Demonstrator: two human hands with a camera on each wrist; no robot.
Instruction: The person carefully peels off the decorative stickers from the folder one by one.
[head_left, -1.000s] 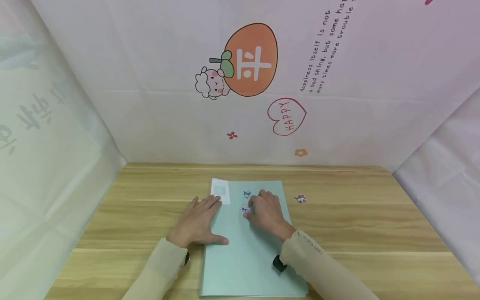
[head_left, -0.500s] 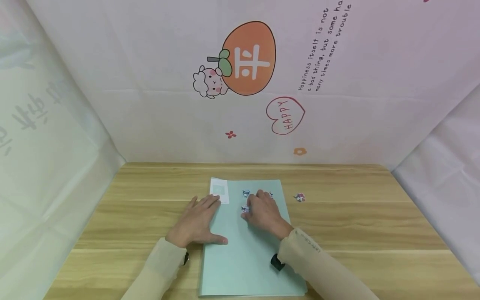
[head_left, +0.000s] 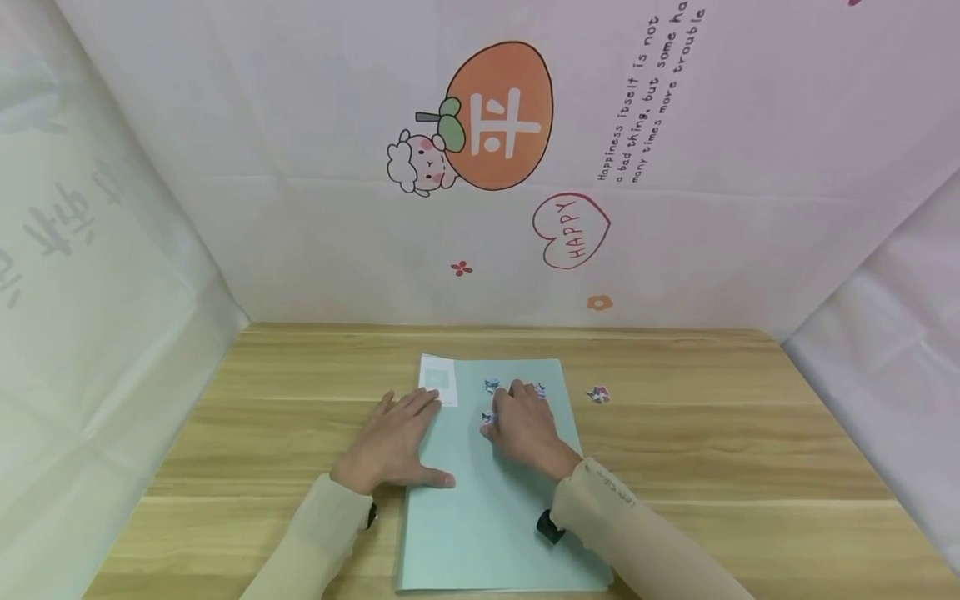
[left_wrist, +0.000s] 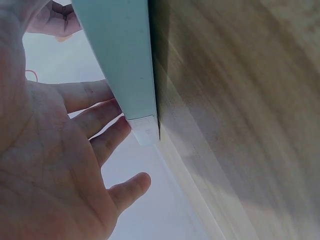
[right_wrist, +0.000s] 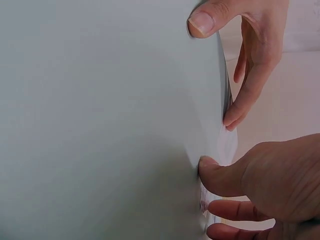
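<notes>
A pale green folder point(head_left: 480, 533) lies on the wooden table, a white label point(head_left: 439, 381) at its top left corner. My left hand point(head_left: 397, 442) rests along the folder's left edge, fingers spread and thumb on the cover. In the left wrist view its fingertips touch the folder's side point(left_wrist: 122, 55) near the label. My right hand point(head_left: 525, 429) is over the upper cover, fingers bent, with thumb and forefinger at a small cartoon sticker point(head_left: 488, 417), partly covered by them. Above it sits another sticker point(head_left: 491, 386); a third sticker point(head_left: 540, 390) shows behind the knuckles.
One loose sticker point(head_left: 598, 394) lies on the table point(head_left: 712, 417) to the right of the folder. A white printed cloth point(head_left: 337, 250) stands behind the table and along both sides. Dark wrist devices point(head_left: 550, 527) show below the sleeves.
The right fingers have shifted slightly left, uncovering the sticker behind the knuckles. The sticker at the thumb and the left hand keep their places on the folder.
</notes>
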